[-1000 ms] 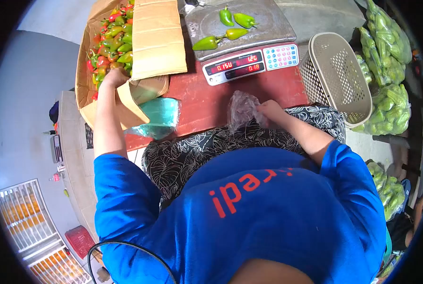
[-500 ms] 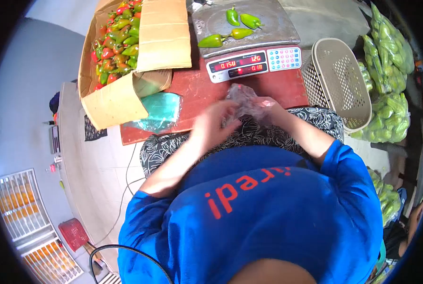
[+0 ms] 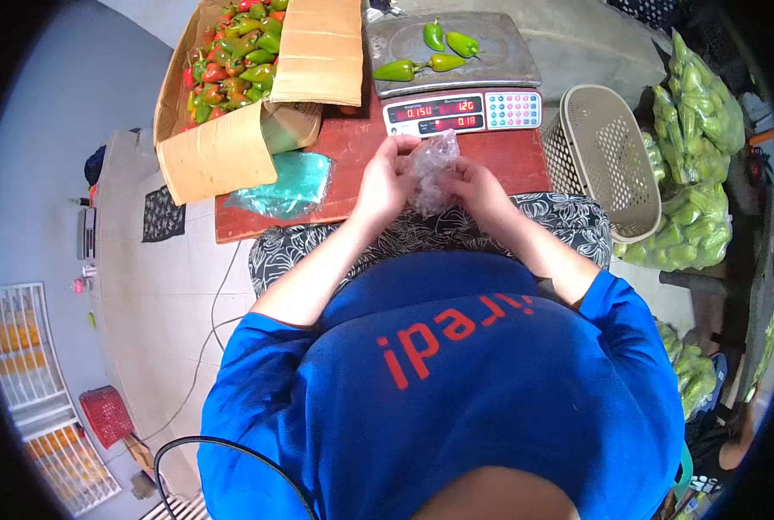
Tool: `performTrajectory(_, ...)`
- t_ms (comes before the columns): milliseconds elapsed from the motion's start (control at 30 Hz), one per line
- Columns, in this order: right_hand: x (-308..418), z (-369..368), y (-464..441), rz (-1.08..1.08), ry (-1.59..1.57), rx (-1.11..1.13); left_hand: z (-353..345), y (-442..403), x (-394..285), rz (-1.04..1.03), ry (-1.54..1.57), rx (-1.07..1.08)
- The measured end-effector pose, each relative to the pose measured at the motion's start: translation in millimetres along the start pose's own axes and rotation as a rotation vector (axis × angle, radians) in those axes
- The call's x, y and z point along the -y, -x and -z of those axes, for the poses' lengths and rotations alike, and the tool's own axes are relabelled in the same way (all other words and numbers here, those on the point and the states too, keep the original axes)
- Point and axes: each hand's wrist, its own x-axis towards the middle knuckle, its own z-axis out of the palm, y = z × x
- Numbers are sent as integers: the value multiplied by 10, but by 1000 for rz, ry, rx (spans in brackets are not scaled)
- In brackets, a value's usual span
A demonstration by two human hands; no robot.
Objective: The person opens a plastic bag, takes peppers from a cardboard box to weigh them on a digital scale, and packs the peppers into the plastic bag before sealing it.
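Observation:
Between both hands is a crumpled clear plastic bag (image 3: pixel 435 173), held just in front of the scale's display. My left hand (image 3: pixel 385 180) grips the bag's left side, its fingers closed at the top edge. On the opposite side, my right hand (image 3: pixel 480 189) pinches the bag with thumb and fingers. Beyond the hands stands a digital scale (image 3: pixel 513 111) with red lit numbers. Several green peppers (image 3: pixel 462 44) lie on its metal plate (image 3: pixel 404 39).
An open cardboard box (image 3: pixel 319 54) of red and green peppers stands at the left, beside a green plastic bag (image 3: pixel 293 185) on the red table (image 3: pixel 352 139). To the right are a beige basket (image 3: pixel 642 227) and bagged green produce (image 3: pixel 694 121). A cable (image 3: pixel 203 355) crosses the floor.
My left hand has moved up and closed on the bag's left side. The bag now stands more upright between both hands. The whole view has shifted slightly.

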Motion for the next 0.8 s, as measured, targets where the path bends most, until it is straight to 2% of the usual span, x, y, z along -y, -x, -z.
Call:
performTrajectory(167,95,205,-40,-63,-288,-123,51,-7,-184,-51,137,19)
performTrajectory(200,-82,354,-106,-58,-241,-149,96,-17,-168,-52,95,47)
performTrajectory(300,-104,317,-38,-92,-203,-243,86,-31,-64,-44,327,42)
performTrajectory(400,299,-24,164,-57,-381,-231,43,41,-94,-52,294,56)
performTrajectory(500,349,-199,187,-13,-445,-110,-41,106,-95,-12,214,113)
performTrajectory(533,525,-262,275,-19,-378,19,-79,82,-22,-5,294,150)
performTrajectory(633,267,46,109,-88,-320,-41,-96,88,-115,100,346,159)
performTrajectory(667,315,91,97,-137,-93,-147,-110,48,-52,25,310,176)
performTrajectory(767,-132,614,-120,402,722,-420,-104,-50,-15,-113,33,329)
performTrajectory(800,-131,721,-105,374,702,-425,-138,-58,-113,-56,-14,353)
